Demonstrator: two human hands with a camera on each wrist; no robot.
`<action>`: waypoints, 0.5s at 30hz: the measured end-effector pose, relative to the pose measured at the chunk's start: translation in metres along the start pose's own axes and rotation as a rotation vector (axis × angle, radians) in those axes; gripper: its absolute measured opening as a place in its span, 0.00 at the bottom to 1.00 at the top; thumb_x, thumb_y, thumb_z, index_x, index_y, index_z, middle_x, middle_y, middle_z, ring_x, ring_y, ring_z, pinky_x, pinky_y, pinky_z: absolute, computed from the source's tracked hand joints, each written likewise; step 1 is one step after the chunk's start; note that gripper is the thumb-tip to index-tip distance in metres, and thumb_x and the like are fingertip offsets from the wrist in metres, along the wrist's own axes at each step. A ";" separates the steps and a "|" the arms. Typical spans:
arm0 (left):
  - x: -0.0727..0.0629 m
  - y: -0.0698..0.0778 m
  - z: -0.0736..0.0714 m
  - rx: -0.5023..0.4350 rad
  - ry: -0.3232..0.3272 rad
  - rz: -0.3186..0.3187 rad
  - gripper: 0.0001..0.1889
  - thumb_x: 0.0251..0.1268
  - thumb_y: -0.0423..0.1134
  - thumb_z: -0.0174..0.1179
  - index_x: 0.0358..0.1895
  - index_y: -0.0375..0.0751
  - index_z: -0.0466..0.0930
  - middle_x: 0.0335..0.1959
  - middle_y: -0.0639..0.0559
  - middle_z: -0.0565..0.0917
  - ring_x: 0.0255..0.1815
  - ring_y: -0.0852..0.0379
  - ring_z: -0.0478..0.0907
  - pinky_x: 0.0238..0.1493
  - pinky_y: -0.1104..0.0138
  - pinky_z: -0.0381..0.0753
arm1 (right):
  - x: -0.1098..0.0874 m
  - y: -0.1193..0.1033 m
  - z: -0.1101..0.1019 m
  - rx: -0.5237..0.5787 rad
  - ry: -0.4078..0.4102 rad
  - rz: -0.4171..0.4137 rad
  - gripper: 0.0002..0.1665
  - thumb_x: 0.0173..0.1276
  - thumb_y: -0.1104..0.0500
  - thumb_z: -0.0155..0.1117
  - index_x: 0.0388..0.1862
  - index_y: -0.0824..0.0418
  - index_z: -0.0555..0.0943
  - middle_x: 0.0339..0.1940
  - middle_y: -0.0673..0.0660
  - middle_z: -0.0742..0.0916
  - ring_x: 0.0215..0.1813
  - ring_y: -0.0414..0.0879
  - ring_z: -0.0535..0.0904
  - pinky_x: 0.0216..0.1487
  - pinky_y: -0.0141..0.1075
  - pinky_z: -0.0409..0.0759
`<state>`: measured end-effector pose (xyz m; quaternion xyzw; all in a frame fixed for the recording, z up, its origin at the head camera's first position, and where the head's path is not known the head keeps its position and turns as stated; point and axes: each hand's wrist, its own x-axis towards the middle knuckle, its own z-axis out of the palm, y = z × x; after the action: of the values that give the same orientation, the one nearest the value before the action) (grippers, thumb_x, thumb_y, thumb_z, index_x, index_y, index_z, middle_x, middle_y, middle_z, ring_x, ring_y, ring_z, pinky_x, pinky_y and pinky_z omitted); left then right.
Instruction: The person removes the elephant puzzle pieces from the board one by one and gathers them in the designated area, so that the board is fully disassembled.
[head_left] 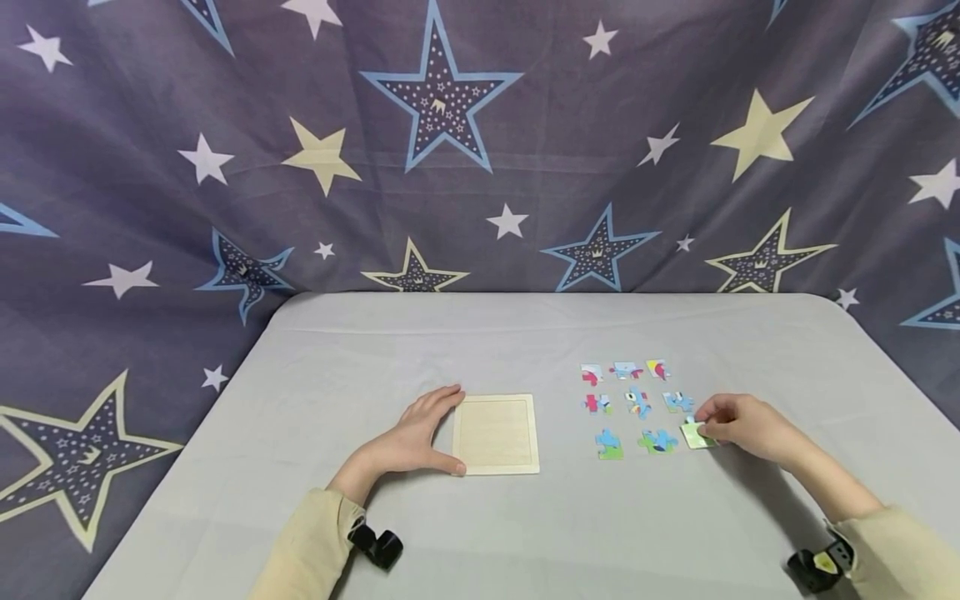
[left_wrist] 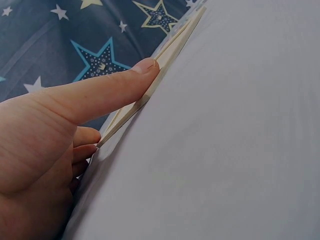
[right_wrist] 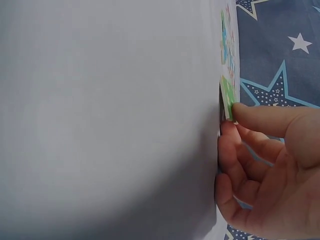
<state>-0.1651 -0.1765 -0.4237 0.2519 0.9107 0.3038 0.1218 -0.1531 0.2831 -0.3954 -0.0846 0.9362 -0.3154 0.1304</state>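
A square wooden puzzle tray (head_left: 496, 434) with a raised rim lies on the table. My left hand (head_left: 417, 435) spans its left side, thumb at the near corner and fingertips at the far one; the left wrist view has the thumb (left_wrist: 122, 90) on the tray's rim (left_wrist: 175, 50). To the right, my right hand (head_left: 746, 427) pinches a green puzzle piece (head_left: 697, 434) with a blue knob between thumb and fingers. In the right wrist view that piece (right_wrist: 228, 95) tilts, its held edge raised off the cloth.
Several other colourful puzzle pieces lie in rows left of and beyond my right hand, among them a blue-and-green piece (head_left: 658, 442) and a pink-and-white one (head_left: 592, 373). A light grey cloth (head_left: 480, 533) covers the table. Behind hangs a dark star-patterned curtain (head_left: 525, 167).
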 end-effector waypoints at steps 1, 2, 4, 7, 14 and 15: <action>0.000 0.000 0.000 0.000 -0.001 -0.002 0.55 0.37 0.57 0.71 0.70 0.41 0.51 0.72 0.46 0.50 0.72 0.44 0.42 0.68 0.46 0.44 | 0.000 0.000 0.000 -0.007 0.004 0.003 0.10 0.60 0.58 0.62 0.37 0.64 0.79 0.24 0.51 0.78 0.26 0.40 0.70 0.27 0.31 0.69; 0.000 0.000 0.000 -0.002 -0.001 -0.004 0.55 0.37 0.57 0.71 0.70 0.41 0.51 0.72 0.46 0.50 0.72 0.44 0.42 0.68 0.46 0.43 | 0.001 0.000 0.001 -0.012 0.009 0.005 0.10 0.60 0.58 0.62 0.36 0.64 0.79 0.24 0.50 0.78 0.26 0.39 0.70 0.27 0.31 0.69; 0.001 0.000 0.000 -0.005 -0.002 -0.009 0.55 0.37 0.57 0.71 0.70 0.41 0.51 0.72 0.46 0.50 0.72 0.44 0.42 0.68 0.46 0.43 | 0.001 0.000 0.001 -0.020 0.017 0.009 0.09 0.60 0.58 0.62 0.36 0.63 0.79 0.24 0.50 0.78 0.26 0.39 0.69 0.27 0.31 0.68; 0.002 0.000 0.000 -0.004 -0.003 -0.009 0.55 0.37 0.57 0.71 0.70 0.41 0.51 0.72 0.46 0.50 0.72 0.44 0.43 0.68 0.46 0.44 | 0.002 0.001 0.001 -0.021 0.024 0.013 0.09 0.60 0.58 0.62 0.35 0.63 0.79 0.24 0.50 0.77 0.26 0.39 0.68 0.27 0.31 0.67; 0.005 -0.002 0.001 -0.005 0.001 0.001 0.55 0.38 0.57 0.71 0.70 0.39 0.52 0.72 0.44 0.50 0.72 0.43 0.43 0.68 0.45 0.43 | 0.004 0.002 -0.001 -0.004 0.010 0.019 0.10 0.61 0.58 0.60 0.37 0.64 0.78 0.24 0.51 0.77 0.27 0.41 0.69 0.27 0.32 0.68; 0.005 -0.002 0.001 -0.005 0.000 0.001 0.55 0.38 0.57 0.70 0.70 0.39 0.51 0.72 0.44 0.50 0.72 0.43 0.43 0.68 0.45 0.43 | 0.004 0.002 -0.002 -0.005 0.009 0.015 0.10 0.62 0.57 0.60 0.37 0.64 0.78 0.24 0.51 0.78 0.27 0.41 0.69 0.27 0.32 0.68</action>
<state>-0.1692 -0.1748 -0.4257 0.2521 0.9098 0.3063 0.1224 -0.1574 0.2852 -0.3957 -0.0763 0.9381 -0.3126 0.1282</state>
